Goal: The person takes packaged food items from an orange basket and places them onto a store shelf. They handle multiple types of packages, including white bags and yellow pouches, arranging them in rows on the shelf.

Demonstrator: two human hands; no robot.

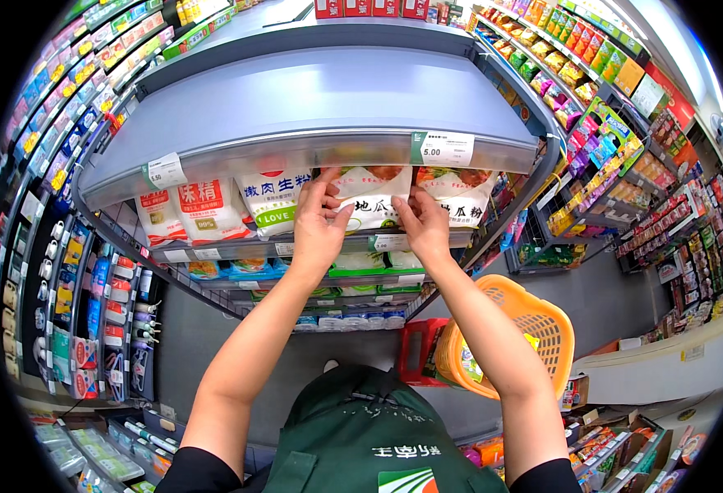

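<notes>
A white printed plastic bag of powder [370, 200] stands on the shelf just under the top board, facing me. My left hand [321, 215] is at its left edge, thumb towards the bag's front. On the opposite edge, my right hand [424, 223] has its thumb and fingers against the bag, so it sits between both hands. A matching white bag [460, 191] is right of it, partly behind my right fingers. Left of my left hand is a white, blue and green bag [272, 200]. Further left are red-and-white bags [204, 209].
The grey top board [312, 92] overhangs the bags, with a clear label strip [349, 151] along its front. Lower shelves hold more packets [256, 269]. An orange plastic basket [546, 320] is at my right, beside a red stool-like object [414, 351]. Stocked shelves [102, 296] flank the aisle.
</notes>
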